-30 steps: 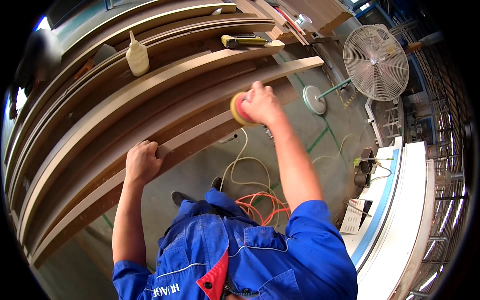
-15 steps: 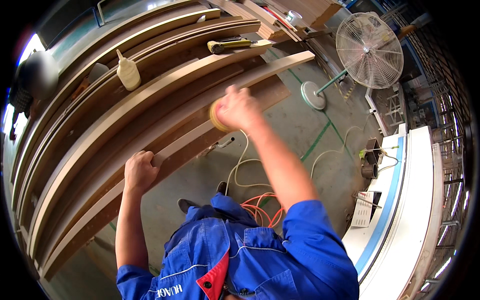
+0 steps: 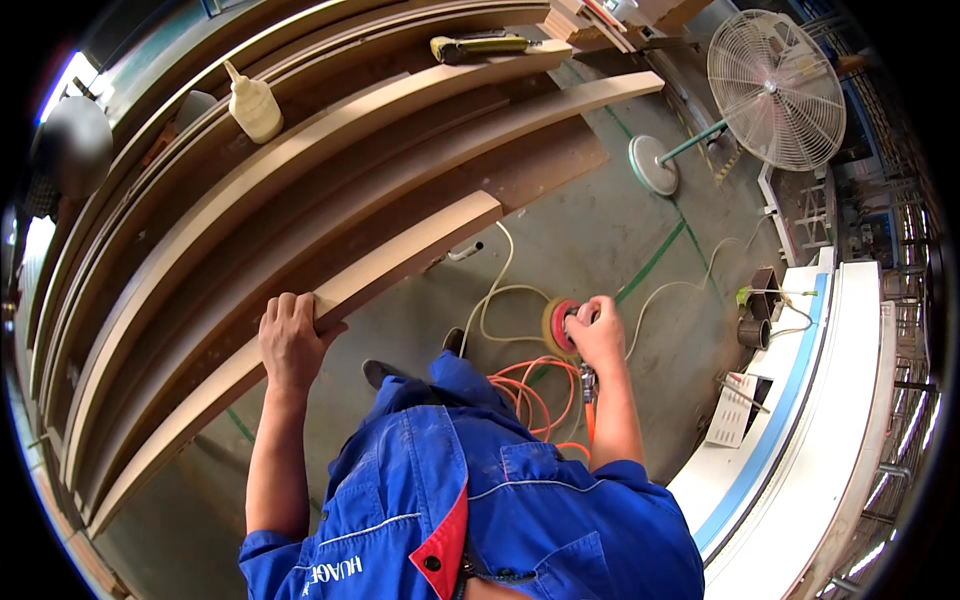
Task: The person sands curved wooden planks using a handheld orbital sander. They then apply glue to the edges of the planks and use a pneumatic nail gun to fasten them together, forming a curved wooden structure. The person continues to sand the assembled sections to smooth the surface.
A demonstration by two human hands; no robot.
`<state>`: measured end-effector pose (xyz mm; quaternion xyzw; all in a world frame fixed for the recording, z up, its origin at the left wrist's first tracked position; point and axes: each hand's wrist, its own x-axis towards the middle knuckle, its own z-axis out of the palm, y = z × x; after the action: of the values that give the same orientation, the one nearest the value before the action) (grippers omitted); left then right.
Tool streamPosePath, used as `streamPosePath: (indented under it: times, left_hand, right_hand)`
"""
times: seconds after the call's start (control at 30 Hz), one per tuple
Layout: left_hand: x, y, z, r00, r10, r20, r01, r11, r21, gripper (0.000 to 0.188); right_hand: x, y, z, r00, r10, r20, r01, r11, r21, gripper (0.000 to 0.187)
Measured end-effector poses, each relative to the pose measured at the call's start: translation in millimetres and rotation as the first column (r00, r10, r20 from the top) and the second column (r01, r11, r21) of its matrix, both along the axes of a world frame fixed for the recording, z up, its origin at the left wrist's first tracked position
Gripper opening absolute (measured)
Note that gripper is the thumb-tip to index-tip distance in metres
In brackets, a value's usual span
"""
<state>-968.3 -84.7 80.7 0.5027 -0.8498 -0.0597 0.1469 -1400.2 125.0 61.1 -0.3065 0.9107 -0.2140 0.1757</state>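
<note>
My left hand (image 3: 292,340) is closed over the nearest long wooden board (image 3: 410,248), its fingers across the top edge and its thumb on the near side. The board is pale along its narrow upper face and ends squarely to the right of the hand. My right hand (image 3: 600,335) grips a round air sander (image 3: 562,326) with a red body and a yellowish pad rim. The sander is off the wood, held above the floor to the right of the board's end. An orange hose (image 3: 590,415) runs down from its metal fitting.
More boards (image 3: 400,87) stand on edge beyond, bearing a glue bottle (image 3: 254,106) and a yellow utility knife (image 3: 482,47). A pedestal fan (image 3: 770,88) is at far right, a white-and-blue bench (image 3: 790,400) at right. Hoses coil on the floor; another person (image 3: 72,150) is at far left.
My right hand has lifted the sander off the board and brought it back toward me and to the right. My left hand stays on the board. The whole view has shifted slightly.
</note>
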Motion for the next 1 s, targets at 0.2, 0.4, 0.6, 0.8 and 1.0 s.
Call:
streamPosePath:
  times: [0.2,0.4,0.6,0.8,1.0]
  left_hand:
    - [-1.5,15.5,-30.4,0.996,0.044,0.08,-0.028,0.98,-0.197,0.082]
    - [2.6,18.0,-47.0,0.991,0.057,0.119,-0.028,0.973,-0.231,0.088]
    - [6.3,13.4,-52.9,0.996,0.024,0.091,0.0,0.966,-0.26,0.084]
    - [7.9,15.3,-54.3,0.997,0.032,0.075,-0.01,0.96,-0.281,0.081]
    - [6.8,13.5,-54.3,0.998,0.014,0.062,0.002,0.965,-0.261,0.083]
  right_hand:
    - [57.3,-9.6,3.2,0.985,0.172,-0.017,-0.171,0.984,0.057,0.064]
    - [115.5,-76.7,45.1,0.858,0.47,-0.206,-0.512,0.814,-0.276,0.052]
    - [181.5,-136.9,57.0,0.706,0.628,-0.328,-0.699,0.69,-0.186,0.05]
    - [180.4,-165.4,58.9,0.661,0.68,-0.318,-0.701,0.71,0.06,0.045]
    - [72.3,-206.3,65.9,0.82,0.503,-0.272,-0.503,0.861,0.077,0.05]
